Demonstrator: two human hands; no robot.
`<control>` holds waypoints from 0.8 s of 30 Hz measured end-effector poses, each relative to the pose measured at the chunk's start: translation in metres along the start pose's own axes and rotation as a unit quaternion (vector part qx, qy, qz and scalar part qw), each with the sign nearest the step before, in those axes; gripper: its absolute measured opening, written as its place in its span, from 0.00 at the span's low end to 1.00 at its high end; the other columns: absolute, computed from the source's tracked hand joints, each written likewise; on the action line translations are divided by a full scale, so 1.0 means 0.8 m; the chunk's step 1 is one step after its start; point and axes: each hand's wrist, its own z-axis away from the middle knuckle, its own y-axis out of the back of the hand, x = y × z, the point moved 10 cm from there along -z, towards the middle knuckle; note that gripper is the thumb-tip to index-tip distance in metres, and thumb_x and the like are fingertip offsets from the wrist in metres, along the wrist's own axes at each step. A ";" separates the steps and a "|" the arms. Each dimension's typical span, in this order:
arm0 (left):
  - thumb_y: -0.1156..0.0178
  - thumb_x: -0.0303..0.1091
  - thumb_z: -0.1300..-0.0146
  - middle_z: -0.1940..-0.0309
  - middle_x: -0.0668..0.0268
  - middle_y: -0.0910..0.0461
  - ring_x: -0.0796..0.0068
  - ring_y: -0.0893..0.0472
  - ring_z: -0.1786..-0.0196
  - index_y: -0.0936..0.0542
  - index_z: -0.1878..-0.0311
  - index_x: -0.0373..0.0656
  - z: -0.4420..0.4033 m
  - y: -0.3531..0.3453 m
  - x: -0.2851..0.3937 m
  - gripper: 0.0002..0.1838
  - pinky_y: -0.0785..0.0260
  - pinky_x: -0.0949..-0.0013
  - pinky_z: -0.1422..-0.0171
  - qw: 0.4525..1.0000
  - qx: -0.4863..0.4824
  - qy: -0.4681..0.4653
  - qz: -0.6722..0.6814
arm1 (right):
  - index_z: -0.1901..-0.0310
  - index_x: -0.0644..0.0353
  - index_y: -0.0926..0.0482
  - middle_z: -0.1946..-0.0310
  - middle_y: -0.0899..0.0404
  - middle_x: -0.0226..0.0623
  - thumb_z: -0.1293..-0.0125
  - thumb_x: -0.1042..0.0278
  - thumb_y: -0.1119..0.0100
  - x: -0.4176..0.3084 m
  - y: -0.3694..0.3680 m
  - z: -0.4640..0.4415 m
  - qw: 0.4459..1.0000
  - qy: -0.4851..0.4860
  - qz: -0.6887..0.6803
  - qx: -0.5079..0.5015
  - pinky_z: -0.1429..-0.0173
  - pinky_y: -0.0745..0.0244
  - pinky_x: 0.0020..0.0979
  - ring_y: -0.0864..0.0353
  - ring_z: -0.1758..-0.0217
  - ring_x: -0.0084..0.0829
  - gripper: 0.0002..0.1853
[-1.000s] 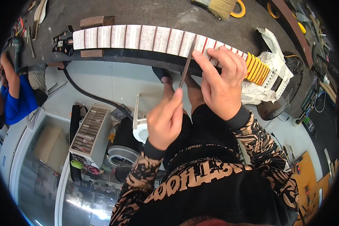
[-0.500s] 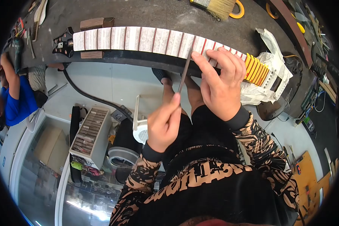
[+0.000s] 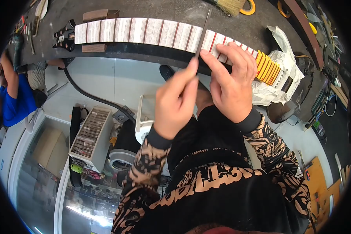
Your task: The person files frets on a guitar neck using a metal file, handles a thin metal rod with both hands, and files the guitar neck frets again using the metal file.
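Observation:
A guitar neck lies across the bench, its fretboard covered with white tape between reddish fret lines and yellow strips near the body. The black headstock is at the left. My left hand is closed round the lower end of a thin metal file, which crosses the neck and reaches past its far edge. My right hand rests on the taped neck just right of the file, fingers bent, its index fingertip close to the file. Whether it grips anything is hidden.
Wooden blocks flank the neck near the headstock. A brush and yellow tape roll lie beyond it. Crumpled masking paper covers the guitar body. Below stands a bin of files. A person in blue is at the left.
My left hand has moved up toward the neck, sliding the file forward across it. My right hand has stayed nearly in place. The neck appears slightly higher in view.

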 end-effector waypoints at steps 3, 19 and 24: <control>0.33 0.19 0.17 0.41 0.49 0.05 0.61 0.05 0.52 0.13 0.25 0.33 -0.033 -0.010 -0.004 0.21 0.15 0.64 0.45 1.000 0.010 0.020 0.021 | 0.24 0.36 0.11 0.25 0.21 0.32 0.43 0.81 0.28 -0.001 -0.001 0.004 1.000 -0.001 -0.007 0.010 0.12 0.38 0.56 0.26 0.16 0.45 0.43; 0.31 0.16 0.18 0.52 0.58 0.06 0.74 0.11 0.58 0.13 0.26 0.31 0.068 0.015 -0.001 0.21 0.20 0.74 0.49 0.994 -0.014 -0.021 -0.109 | 0.24 0.32 0.11 0.25 0.21 0.28 0.41 0.78 0.26 0.001 -0.005 0.009 1.000 0.004 0.023 0.018 0.12 0.38 0.54 0.26 0.15 0.42 0.42; 0.31 0.16 0.19 0.52 0.55 0.06 0.68 0.10 0.58 0.12 0.26 0.32 0.013 0.000 0.009 0.21 0.18 0.70 0.50 0.996 0.003 -0.040 -0.081 | 0.24 0.32 0.11 0.25 0.21 0.28 0.41 0.79 0.27 0.004 -0.006 0.009 1.000 0.001 0.019 0.019 0.12 0.38 0.54 0.26 0.15 0.42 0.42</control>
